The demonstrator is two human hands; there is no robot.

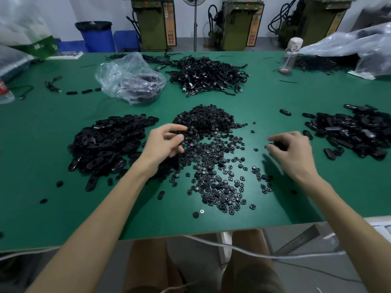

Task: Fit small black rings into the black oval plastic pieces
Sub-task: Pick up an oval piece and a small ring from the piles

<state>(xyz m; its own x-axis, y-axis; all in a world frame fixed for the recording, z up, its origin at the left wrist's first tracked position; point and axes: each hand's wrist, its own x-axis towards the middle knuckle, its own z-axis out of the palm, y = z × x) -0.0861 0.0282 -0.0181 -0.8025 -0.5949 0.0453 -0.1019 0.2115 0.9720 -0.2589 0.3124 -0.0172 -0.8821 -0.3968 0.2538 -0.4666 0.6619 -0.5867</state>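
Mostly hidden by right hand (pixel 295 154) fingers (pixel 277 137): some black part (pixel 279 144)

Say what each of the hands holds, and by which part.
The right hand grips a black piece, curled over its near side. The left hand curls over the ring pile; its hold cannot be told.

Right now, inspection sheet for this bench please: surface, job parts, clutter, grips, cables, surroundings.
Surface: green table, strewn with loose parts.
Job's things: ring pile centre; oval pieces pile left, second oval pile right.
Clutter: plastic bag, clear bottle at back.
Grips: left grip curled over ring pile, hold unclear; right grip holds a black piece.
Cables: black lead heap at back; grey cable below the table edge.
Surroundings: green machines, fan stand, blue bin.
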